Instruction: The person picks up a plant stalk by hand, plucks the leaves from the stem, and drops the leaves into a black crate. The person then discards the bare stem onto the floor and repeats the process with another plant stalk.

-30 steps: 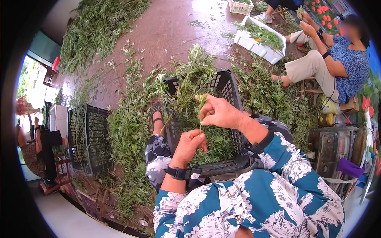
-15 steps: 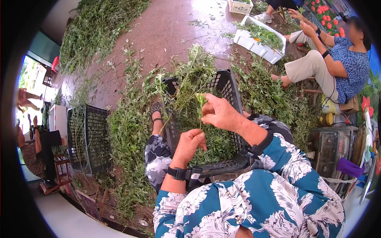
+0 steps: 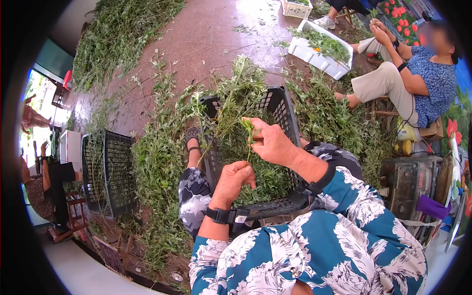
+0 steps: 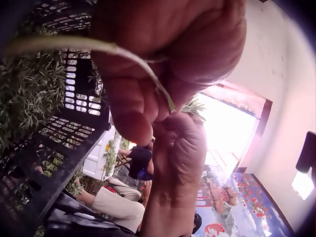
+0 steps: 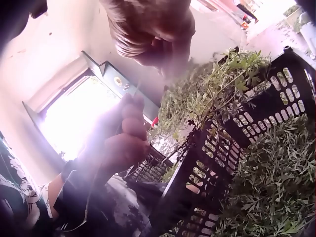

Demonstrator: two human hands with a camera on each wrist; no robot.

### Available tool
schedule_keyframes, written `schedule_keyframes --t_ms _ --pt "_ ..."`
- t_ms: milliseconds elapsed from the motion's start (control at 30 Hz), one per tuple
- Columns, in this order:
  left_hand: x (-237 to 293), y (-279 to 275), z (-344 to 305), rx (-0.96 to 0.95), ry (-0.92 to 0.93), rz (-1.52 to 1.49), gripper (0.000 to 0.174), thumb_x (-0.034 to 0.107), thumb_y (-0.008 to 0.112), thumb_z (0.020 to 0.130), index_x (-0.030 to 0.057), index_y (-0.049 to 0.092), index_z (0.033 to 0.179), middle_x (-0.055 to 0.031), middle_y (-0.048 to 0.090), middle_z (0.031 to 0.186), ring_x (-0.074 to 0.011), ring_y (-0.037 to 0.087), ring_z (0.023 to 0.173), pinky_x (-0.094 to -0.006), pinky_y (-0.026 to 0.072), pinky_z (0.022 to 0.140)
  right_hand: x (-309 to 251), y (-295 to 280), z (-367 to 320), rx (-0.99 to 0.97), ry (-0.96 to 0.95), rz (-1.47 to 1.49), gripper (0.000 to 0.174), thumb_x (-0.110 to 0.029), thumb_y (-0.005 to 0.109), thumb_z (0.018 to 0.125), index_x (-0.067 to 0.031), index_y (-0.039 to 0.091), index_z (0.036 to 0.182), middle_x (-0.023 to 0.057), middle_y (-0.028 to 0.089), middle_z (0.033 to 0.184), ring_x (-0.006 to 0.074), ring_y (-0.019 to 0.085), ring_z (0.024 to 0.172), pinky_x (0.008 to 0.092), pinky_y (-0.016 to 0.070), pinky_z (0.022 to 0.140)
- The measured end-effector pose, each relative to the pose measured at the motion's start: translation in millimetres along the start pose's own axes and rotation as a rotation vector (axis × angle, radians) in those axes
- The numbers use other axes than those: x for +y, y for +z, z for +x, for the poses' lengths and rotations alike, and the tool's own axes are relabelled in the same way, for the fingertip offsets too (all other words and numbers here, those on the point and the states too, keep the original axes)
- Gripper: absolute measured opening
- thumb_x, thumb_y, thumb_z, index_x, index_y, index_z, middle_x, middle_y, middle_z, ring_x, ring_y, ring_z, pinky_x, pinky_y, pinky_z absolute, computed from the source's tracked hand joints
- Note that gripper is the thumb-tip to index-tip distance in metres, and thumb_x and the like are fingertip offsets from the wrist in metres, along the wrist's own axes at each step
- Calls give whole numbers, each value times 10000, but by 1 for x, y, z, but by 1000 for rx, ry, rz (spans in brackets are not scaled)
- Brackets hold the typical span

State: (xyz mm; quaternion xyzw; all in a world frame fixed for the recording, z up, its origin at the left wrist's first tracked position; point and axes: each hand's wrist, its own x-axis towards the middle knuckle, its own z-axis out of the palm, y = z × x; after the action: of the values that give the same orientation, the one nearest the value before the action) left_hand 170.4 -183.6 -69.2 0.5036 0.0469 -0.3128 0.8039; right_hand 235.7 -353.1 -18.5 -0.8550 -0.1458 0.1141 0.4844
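In the head view, a leafy green sprig [image 3: 249,129] is stretched between the two hands above a black plastic crate [image 3: 290,203]. My right hand [image 3: 276,143] pinches its leafy upper part between thumb and forefinger. Lower down, my left hand [image 3: 234,181] holds the thin stem between thumb and curled fingers. The pale stem [image 4: 131,55] crosses in front of the left palm in the left wrist view, its end free. Inside the crate lie loose picked leaves [image 5: 276,173], and longer cut stalks [image 3: 236,91] lean over its far side.
Heaps of cut stalks [image 3: 162,182] cover the floor left and right of the crate. A second black crate [image 3: 110,172] stands at the left. At the back right is a white box of leaves [image 3: 314,61], near a seated person [image 3: 427,83] handling a sprig.
My right hand has shifted slightly and the sprig's leafy top now tips left. The left hand has barely moved. The seated person's hands parted, then came back together.
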Motion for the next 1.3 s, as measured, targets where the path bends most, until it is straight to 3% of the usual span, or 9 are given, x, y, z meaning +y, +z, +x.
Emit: schedule_keyframes --t_ms 100,133,267,367,500,800,1000,1100,1300 --pt "-3 -3 -3 -46 2 14 190 153 533 860 -28 546 805 -51 526 674 -138 535 567 -264 475 545 8 -3 4 201 -165 -143 544 84 491 667 -24 431 1197 153 560 700 173 571 559 286 457 564" --pt "-5 -4 -4 -42 -4 -7 190 154 533 859 -27 544 803 -52 526 673 -139 535 567 -265 476 546 12 -5 10 293 -282 -73 562 87 491 663 -23 423 1210 125 566 704 152 571 572 274 456 551" --pt "-8 -7 -4 -14 -4 -54 185 155 561 841 -26 556 801 -66 546 651 -162 546 536 -267 454 509 -2 -21 8 -62 167 315 604 87 496 679 -27 383 1261 68 561 738 125 583 641 245 477 572" --pt "-6 -8 -5 -16 -20 -7 191 159 541 854 -26 544 804 -47 531 676 -135 538 567 -262 476 548 10 -17 9 -210 262 482 623 88 489 697 -34 343 1289 83 554 753 132 587 654 252 491 579" --pt "-7 -10 -5 -15 -28 -1 192 158 549 850 -31 549 814 -44 532 674 -131 537 562 -259 474 543 14 -17 10 -289 214 600 619 58 529 724 -14 312 1299 83 558 789 137 589 656 256 500 586" --pt "-10 -10 -4 -9 -35 11 198 154 551 853 -43 567 845 -47 542 677 -131 541 552 -256 477 520 6 -20 9 -146 118 492 637 63 536 717 -12 294 1301 83 582 840 112 572 666 242 488 580" --pt "-9 -10 -3 21 -53 37 204 151 550 853 -52 567 857 -50 544 678 -132 543 547 -256 480 510 6 -13 6 -155 43 611 618 67 527 677 -13 360 1267 114 586 870 116 560 634 246 469 578" --pt "-8 -8 -3 32 -61 54 206 156 548 855 -49 564 843 -51 545 678 -132 544 541 -253 477 510 8 -13 7 -63 82 449 612 65 518 667 -15 374 1257 96 607 811 104 548 621 245 457 571" --pt "-7 -8 -3 4 -55 50 221 180 556 849 -38 558 816 -60 549 681 -144 556 542 -257 478 518 13 -12 4 26 -115 37 603 83 513 654 -32 412 1236 85 631 818 92 558 596 234 444 544"
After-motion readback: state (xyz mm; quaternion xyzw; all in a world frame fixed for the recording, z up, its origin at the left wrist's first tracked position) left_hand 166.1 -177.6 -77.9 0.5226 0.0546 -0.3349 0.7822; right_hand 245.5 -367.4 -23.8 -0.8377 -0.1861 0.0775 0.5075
